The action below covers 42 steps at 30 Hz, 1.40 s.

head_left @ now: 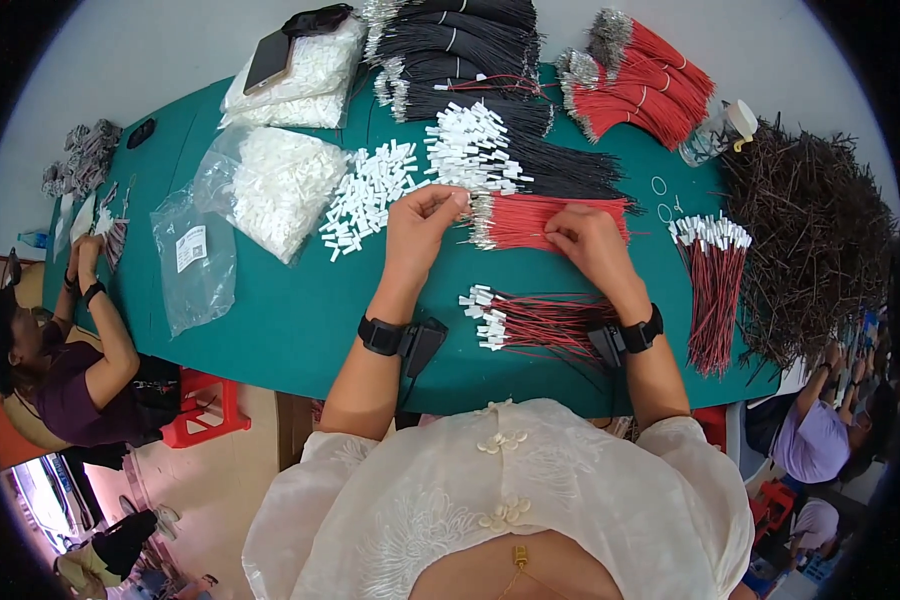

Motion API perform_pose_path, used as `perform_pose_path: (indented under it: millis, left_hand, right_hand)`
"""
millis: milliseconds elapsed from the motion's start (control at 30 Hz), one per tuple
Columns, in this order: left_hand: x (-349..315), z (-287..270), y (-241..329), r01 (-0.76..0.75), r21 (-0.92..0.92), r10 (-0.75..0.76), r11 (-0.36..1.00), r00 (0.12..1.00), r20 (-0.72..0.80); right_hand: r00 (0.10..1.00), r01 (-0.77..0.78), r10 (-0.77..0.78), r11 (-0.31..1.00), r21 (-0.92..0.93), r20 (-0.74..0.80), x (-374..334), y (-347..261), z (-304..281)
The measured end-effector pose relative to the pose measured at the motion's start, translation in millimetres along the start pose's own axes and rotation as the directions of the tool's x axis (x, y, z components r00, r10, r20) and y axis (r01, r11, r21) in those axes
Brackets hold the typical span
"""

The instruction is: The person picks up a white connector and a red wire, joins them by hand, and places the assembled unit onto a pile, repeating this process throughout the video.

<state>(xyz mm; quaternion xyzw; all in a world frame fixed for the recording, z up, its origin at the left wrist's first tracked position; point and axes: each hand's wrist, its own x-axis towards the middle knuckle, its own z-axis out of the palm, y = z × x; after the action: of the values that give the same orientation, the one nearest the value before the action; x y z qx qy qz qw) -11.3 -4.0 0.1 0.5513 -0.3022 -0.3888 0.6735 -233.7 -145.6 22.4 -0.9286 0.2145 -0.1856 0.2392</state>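
Observation:
My left hand is closed in a pinch at the metal-tipped end of a bundle of red wires. Its fingertips hide what they hold, close beside a pile of small white connector housings. Over the other end of these wires is my right hand, thumb and fingers pressed together; whatever is between them is too small to make out. Nearer to me lies a bunch of red and black wires with white connectors on their left ends. Black wires lie just behind the red bundle.
Loose white housings and a plastic bag of them lie left on the green table, near an emptied clear bag. Black bundles and red bundles stand behind. Rightward are finished-looking wires, a jar and a brown heap.

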Motion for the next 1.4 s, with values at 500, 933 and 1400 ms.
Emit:
perform_pose_path:
  millis: [500,933,1400]
  left_hand:
    - [0.9,-3.1,1.0,0.041,-0.098,-0.041,0.994,0.999,-0.001]
    - [-1.6,1.1,3.9,0.002,-0.113,-0.005,0.994,1.0,-0.021]
    - [-4.4,-2.0,8.2,0.16,-0.446,-0.106,0.881,0.984,0.143]
  right_hand:
    - [0.992,-0.08,0.101,0.969,0.233,-0.078,11.3,-23.7,-14.0]
    - [0.994,-0.074,0.097,0.948,0.309,-0.06,11.3,-48.4,-15.4]
    - [0.968,-0.005,0.103,0.919,0.394,-0.228,26.2,-81.4,-8.4]
